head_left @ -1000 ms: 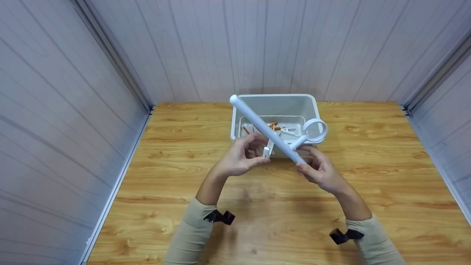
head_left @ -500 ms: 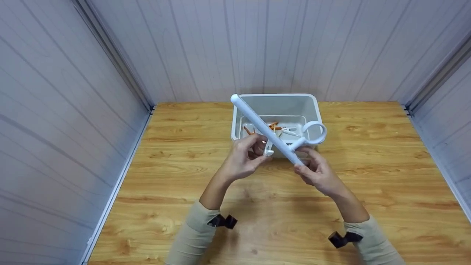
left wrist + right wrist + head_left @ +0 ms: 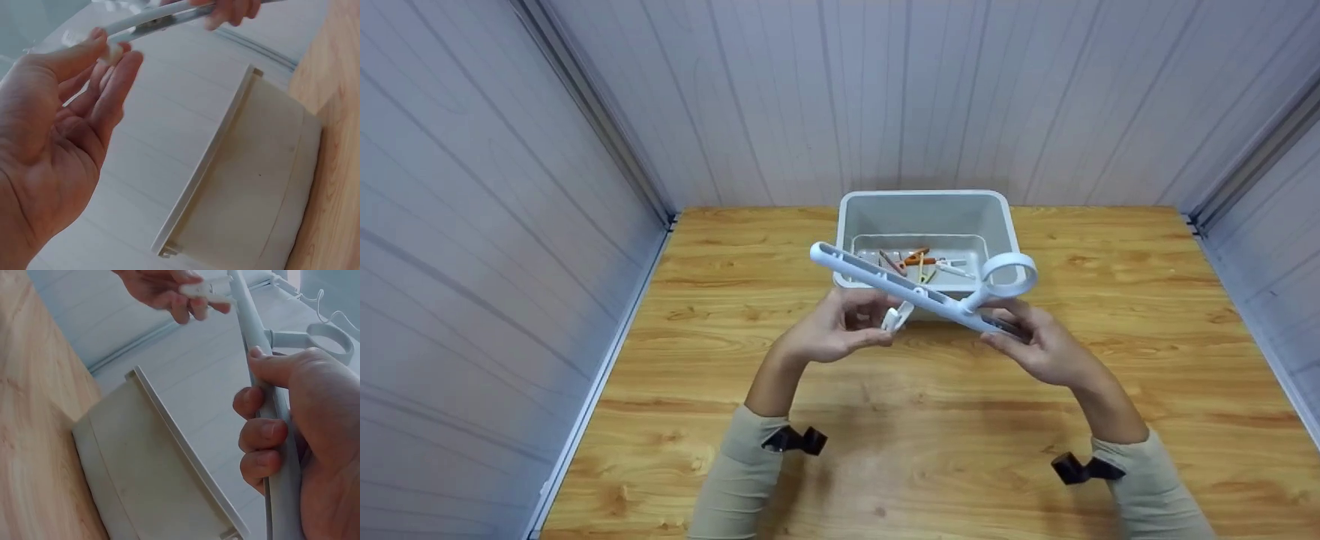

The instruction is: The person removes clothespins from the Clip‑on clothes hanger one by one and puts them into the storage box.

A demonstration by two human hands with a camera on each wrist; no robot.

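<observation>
A pale blue-white plastic hanger bar (image 3: 885,280) with a ring hook (image 3: 1009,274) is held slanting in front of the bin. My right hand (image 3: 1035,341) grips its lower right end; in the right wrist view the fingers wrap round the bar (image 3: 281,461) and the thumb lies along it. My left hand (image 3: 840,326) pinches a white clothespin (image 3: 895,318) between thumb and fingers, below the bar's middle. In the right wrist view this clothespin (image 3: 205,289) reaches to the bar's edge; whether it is fastened there I cannot tell.
Behind the hands a grey-white plastic bin (image 3: 926,196) stands on the wooden table (image 3: 720,300). Several orange, white and yellowish clothespins (image 3: 919,261) lie on its floor. Panelled walls (image 3: 780,97) enclose the table at the back and both sides.
The bar has turned to a flatter slant, its left end lowered, and its hollow side now shows. Both hands have moved slightly apart, the left one leftward with the clothespin. More of the bin's contents is visible.
</observation>
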